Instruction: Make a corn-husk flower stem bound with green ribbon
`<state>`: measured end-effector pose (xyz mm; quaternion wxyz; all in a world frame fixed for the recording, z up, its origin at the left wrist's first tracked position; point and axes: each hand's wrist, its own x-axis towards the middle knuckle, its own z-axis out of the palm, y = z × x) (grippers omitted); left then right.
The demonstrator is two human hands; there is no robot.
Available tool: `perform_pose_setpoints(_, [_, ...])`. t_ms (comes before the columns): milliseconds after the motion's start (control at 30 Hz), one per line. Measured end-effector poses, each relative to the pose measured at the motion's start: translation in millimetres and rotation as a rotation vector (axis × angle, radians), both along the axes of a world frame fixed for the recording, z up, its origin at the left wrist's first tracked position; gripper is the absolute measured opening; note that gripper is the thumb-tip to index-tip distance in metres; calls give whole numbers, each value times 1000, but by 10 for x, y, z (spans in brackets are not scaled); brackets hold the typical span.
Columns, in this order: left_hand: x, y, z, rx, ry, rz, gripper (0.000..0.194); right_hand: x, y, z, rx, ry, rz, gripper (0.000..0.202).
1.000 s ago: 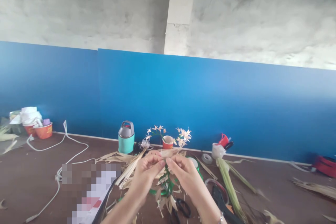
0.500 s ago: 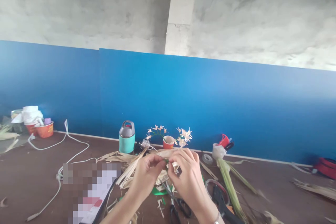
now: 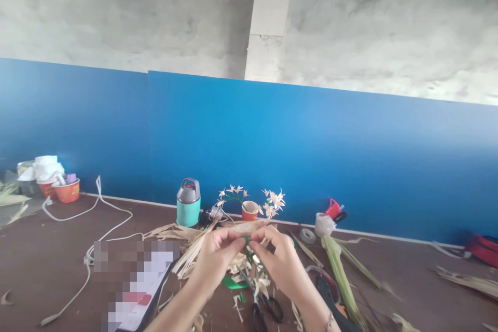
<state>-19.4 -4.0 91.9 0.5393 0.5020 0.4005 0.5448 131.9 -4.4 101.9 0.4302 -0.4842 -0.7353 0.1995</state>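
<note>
Above the middle of the brown table, my left hand [image 3: 223,253] and my right hand [image 3: 274,254] meet fingertip to fingertip. Both pinch a small green piece [image 3: 247,239], mostly covered by the thumbs and fingers. Under them lie cream husk scraps [image 3: 252,270], a green item [image 3: 234,282] and scissors with black handles [image 3: 268,311]. Just beyond the hands, cream flowers on green stems [image 3: 274,201] lean out from an orange paper cup [image 3: 249,211].
A teal flask [image 3: 189,210] stands behind my left hand. White cord [image 3: 88,257] and a blurred-out flat object lie left. To the right are a tape roll [image 3: 307,236], green husks [image 3: 338,275], a black tool [image 3: 330,303] and a red bag [image 3: 482,249]. A blue panel [image 3: 272,140] rises behind.
My right hand has turned and its fingers have come lower, uncovering more of the husk scraps and scissors. The left hand has barely moved, and both still pinch the green piece.
</note>
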Motion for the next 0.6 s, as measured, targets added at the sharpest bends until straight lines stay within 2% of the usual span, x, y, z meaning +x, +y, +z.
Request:
perform_pose_setpoints(133, [-7,15,-9,32,61,-18,18,28,-2,-26,135,-185,-32,13])
perform_pose_setpoints(300, [-6,43,-49,131,179,67,16,-4,-10,-59,284,-311,-61,15])
perform_pose_setpoints(400, [-17,75,-69,127,161,91,17,-27,-19,-56,294,-282,-97,14])
perform_pose_setpoints(500, [-33,116,-88,124,105,150,17,-66,-48,-45,303,-262,-163,4])
perform_pose_setpoints(600, [-30,125,-103,109,45,198,19,-151,-86,-60,353,-306,-238,13])
